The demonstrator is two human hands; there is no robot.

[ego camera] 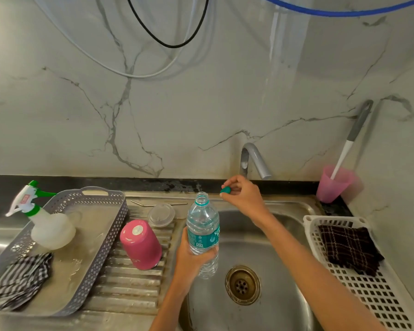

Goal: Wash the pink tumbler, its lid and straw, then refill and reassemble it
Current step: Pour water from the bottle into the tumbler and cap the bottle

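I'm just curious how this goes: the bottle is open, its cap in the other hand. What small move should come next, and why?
Probably set the cap down, freeing the right hand to turn the pink tumbler upright: it stands mouth-down on the draining board, while the left hand grips the open water bottle, ready to pour.

**Legible markings: sink area**

1. Water bottle, teal label: white letters "Su" over "A" at the right edge, the rest cut off by the curve. There is a small white boxed mark lower down, its letters uncertain. The left hand grips the bottle below the label.
2. Pink tumbler: faint lettering near the rim, not legible.
3. Spray bottle: red-and-white sticker on the trigger head, print too small to read.
4. Cap, pinched in the right hand: too small to read.
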